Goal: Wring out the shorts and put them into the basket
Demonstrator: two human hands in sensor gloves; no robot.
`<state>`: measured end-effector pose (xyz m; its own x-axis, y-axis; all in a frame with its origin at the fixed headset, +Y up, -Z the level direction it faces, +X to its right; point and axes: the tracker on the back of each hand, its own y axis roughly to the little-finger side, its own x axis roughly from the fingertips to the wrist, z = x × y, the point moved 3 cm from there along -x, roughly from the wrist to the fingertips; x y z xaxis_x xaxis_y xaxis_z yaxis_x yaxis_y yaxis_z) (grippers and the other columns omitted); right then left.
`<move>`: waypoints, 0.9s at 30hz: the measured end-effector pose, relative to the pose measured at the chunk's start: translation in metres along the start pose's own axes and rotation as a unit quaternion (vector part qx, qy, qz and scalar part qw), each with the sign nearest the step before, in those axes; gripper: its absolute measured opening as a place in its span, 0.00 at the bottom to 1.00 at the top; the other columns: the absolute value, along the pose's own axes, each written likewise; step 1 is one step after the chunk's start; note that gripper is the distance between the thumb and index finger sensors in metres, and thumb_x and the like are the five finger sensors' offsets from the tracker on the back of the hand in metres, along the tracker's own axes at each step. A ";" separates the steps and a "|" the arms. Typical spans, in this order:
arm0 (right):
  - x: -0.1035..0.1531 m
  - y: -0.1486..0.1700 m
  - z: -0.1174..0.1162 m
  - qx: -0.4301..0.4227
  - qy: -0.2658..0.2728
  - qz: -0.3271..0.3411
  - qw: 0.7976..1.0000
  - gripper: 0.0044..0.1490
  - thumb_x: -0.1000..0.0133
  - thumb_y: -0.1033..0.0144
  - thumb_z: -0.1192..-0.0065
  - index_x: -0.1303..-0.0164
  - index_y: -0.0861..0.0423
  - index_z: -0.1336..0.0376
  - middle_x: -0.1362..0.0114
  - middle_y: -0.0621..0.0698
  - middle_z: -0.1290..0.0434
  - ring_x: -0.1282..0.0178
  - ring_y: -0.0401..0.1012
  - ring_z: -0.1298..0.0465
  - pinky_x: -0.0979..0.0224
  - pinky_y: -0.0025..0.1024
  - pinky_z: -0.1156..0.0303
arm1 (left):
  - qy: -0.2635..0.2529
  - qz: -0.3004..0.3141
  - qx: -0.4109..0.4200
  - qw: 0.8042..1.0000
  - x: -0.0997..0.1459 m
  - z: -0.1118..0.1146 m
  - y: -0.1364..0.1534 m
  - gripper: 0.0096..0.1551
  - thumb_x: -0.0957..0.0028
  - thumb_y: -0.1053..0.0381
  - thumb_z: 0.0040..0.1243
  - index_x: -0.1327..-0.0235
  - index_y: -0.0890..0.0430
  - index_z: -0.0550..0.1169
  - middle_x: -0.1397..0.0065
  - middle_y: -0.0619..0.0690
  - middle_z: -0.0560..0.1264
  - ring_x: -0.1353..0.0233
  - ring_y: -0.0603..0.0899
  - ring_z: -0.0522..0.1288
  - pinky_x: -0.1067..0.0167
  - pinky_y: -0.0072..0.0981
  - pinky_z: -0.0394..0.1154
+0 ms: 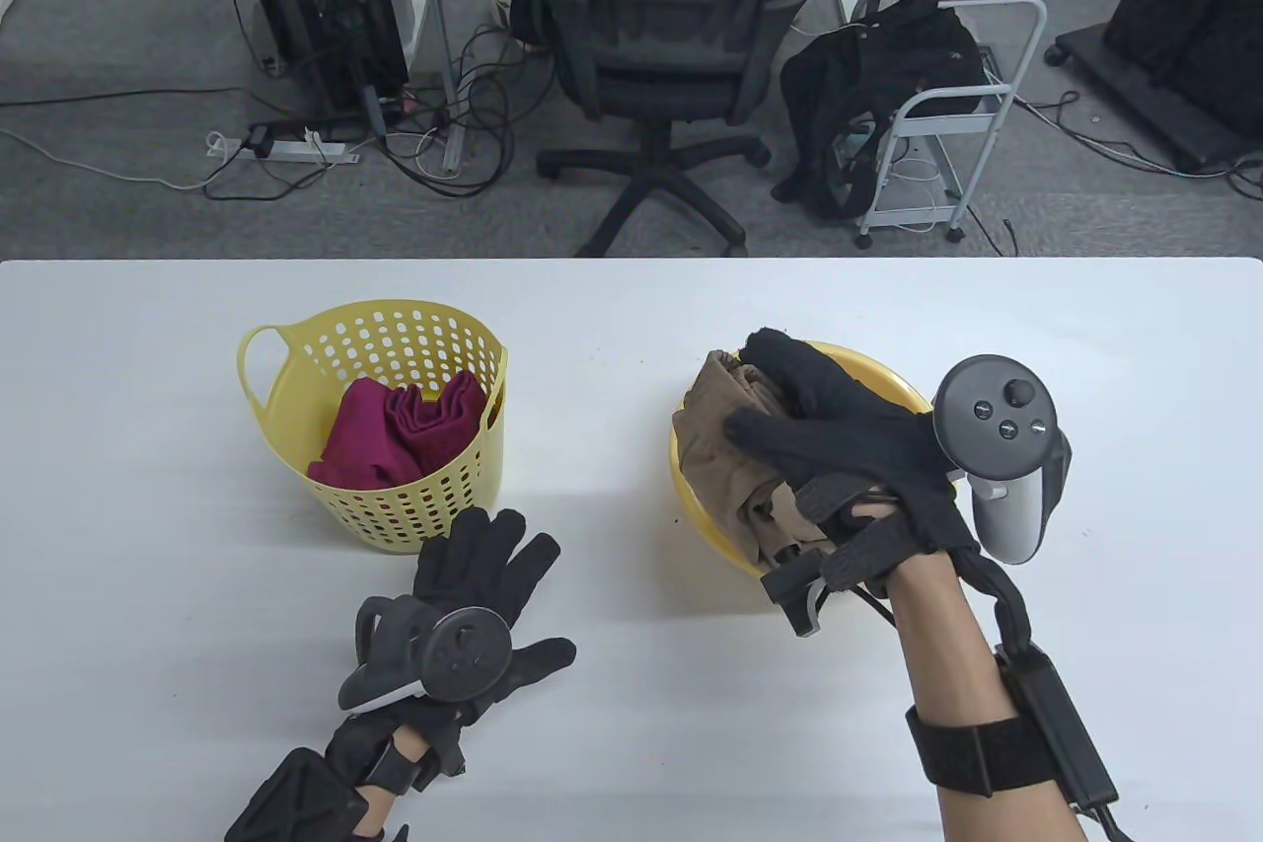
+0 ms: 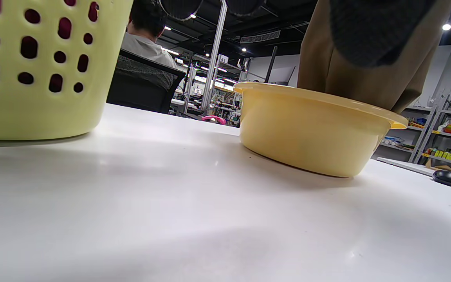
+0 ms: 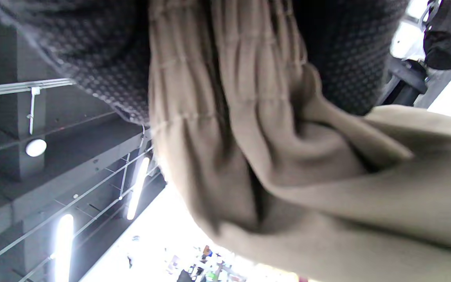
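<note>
Over the yellow basin (image 1: 888,378) on the right of the table (image 1: 631,733), the right hand (image 1: 839,447) has its grip clamped on the tan shorts (image 1: 730,457): fingers and thumb curl round the bunched cloth, and the right wrist view shows gathered folds pressed between the gloved fingers (image 3: 92,58). The shorts hang partly over the basin's near rim, the rest still inside it. The left hand (image 1: 474,585) lies flat on the table just in front of the yellow basket (image 1: 296,358), fingers straight and spread, holding nothing. The basket stands well apart from the basin and already holds a dark red cloth (image 1: 405,432).

By my reading, the step in hand is lifting the shorts for wringing. The next move likely calls for the left hand to come across and take the free end, so both hands can twist over the basin.

Whether the basin holds water cannot be seen; the shorts and hand cover its inside. How wet the shorts are is also unclear. The left wrist view shows none of the left fingers.
</note>
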<state>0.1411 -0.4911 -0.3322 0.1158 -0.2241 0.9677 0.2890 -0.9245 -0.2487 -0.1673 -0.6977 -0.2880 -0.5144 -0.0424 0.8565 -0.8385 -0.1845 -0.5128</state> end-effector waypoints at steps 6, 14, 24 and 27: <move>0.001 -0.014 -0.004 -0.066 -0.005 0.011 0.998 0.43 0.45 0.53 0.23 0.25 0.60 0.40 0.31 0.65 0.28 0.43 0.58 0.17 0.45 0.40 0.14 | 0.001 -0.001 0.000 1.000 0.000 0.000 0.000 0.57 0.47 0.28 0.61 0.14 0.51 0.51 0.11 0.70 0.47 0.16 0.84 0.45 0.32 0.81 0.46; 0.000 -0.027 -0.016 -0.124 -0.026 0.021 0.992 0.44 0.44 0.53 0.24 0.24 0.60 0.41 0.30 0.65 0.29 0.42 0.58 0.17 0.44 0.40 0.14 | -0.001 -0.001 0.000 1.000 0.000 0.000 0.000 0.57 0.47 0.28 0.61 0.14 0.51 0.50 0.11 0.70 0.47 0.16 0.84 0.45 0.32 0.81 0.46; -0.005 -0.043 -0.032 -0.171 -0.043 0.028 0.984 0.44 0.43 0.52 0.25 0.24 0.61 0.42 0.29 0.65 0.30 0.42 0.57 0.17 0.43 0.39 0.15 | -0.002 0.000 0.001 1.000 0.000 -0.001 0.000 0.57 0.47 0.28 0.61 0.14 0.52 0.50 0.11 0.70 0.47 0.16 0.84 0.45 0.32 0.81 0.46; -0.006 -0.048 -0.035 -0.184 -0.044 0.032 0.981 0.44 0.43 0.52 0.25 0.24 0.61 0.42 0.30 0.65 0.29 0.42 0.57 0.17 0.43 0.39 0.14 | -0.002 0.001 0.001 1.000 0.000 -0.001 0.000 0.57 0.47 0.28 0.61 0.14 0.51 0.50 0.11 0.70 0.47 0.16 0.84 0.45 0.32 0.81 0.46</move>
<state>0.0933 -0.4566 -0.3248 0.2082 -0.2737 0.9390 -0.0825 -0.9615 -0.2620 -0.1674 -0.6970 -0.2878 -0.5152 -0.0472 0.8557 -0.8372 -0.1860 -0.5143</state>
